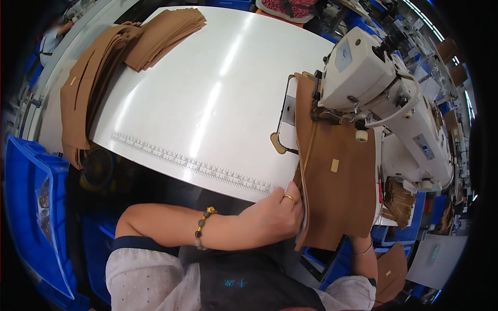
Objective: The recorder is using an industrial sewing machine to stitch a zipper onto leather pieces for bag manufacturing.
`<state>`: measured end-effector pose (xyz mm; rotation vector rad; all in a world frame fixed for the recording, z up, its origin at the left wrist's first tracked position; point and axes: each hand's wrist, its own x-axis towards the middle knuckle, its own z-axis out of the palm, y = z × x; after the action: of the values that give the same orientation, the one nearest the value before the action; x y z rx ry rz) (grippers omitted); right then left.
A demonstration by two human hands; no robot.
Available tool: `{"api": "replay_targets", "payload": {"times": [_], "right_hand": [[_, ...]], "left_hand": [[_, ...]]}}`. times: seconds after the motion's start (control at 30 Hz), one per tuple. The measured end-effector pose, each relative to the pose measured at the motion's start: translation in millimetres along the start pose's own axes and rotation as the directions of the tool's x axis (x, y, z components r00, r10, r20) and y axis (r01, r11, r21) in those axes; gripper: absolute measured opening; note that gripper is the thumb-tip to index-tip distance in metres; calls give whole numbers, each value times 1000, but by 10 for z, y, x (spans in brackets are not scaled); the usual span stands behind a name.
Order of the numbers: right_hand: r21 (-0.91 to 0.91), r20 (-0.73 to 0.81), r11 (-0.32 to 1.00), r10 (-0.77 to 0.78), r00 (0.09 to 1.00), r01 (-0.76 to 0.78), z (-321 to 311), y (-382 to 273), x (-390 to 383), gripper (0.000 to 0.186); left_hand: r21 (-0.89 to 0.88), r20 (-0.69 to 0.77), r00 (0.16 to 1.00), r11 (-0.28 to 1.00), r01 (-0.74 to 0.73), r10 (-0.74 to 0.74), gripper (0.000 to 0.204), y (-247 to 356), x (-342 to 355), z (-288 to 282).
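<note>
At the front edge of the white table point(207, 103) we have the tan leather panel point(340, 176) fed under the sewing machine point(373, 88) head, its near end hanging off the table toward our lap.

Left hand point(272, 215): fingers curled together, clamped on the panel's folded left edge right at the table lip; gold ring and bead bracelet in view. Thumb side is hidden behind the fold.

Right hand point(358, 241): almost fully under the panel, only the wrist with a thin bangle shows. We cannot tell what its fingers are doing; looks like it supports the hanging end from below.

Handling judgement: the panel looks light and flexible but with some body. It holds a crease along the fold and does not collapse where it overhangs. Smooth face, so it probably slides easily on the glossy table. Not fragile, but likely marks if creased hard.

Where to hold: we'd say along the folded seam edge near the table lip, flat pressure rather than a pinch, with the other hand under the free end.

More cut tan pieces point(104, 67) are stacked at the far left of the table, well apart. Blue bin point(31, 207) sits lower left.
</note>
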<state>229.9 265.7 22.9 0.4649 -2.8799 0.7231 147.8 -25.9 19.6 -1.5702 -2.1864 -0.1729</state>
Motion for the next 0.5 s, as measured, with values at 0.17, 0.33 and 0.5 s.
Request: {"api": "replay_targets", "payload": {"times": [0.17, 0.33, 0.5], "right_hand": [[-231, 100, 946, -209, 973, 227, -27, 27, -84, 40], [-259, 31, 937, -237, 971, 236, -86, 21, -140, 40], [-82, -158, 995, -69, 985, 57, -114, 64, 180, 42]], "left_hand": [[-47, -9, 1000, 999, -13, 13, 27, -23, -29, -18], [-174, 23, 997, 983, -67, 72, 32, -67, -97, -22], [-273, -36, 996, 958, -92, 85, 42, -97, -175, -42]]}}
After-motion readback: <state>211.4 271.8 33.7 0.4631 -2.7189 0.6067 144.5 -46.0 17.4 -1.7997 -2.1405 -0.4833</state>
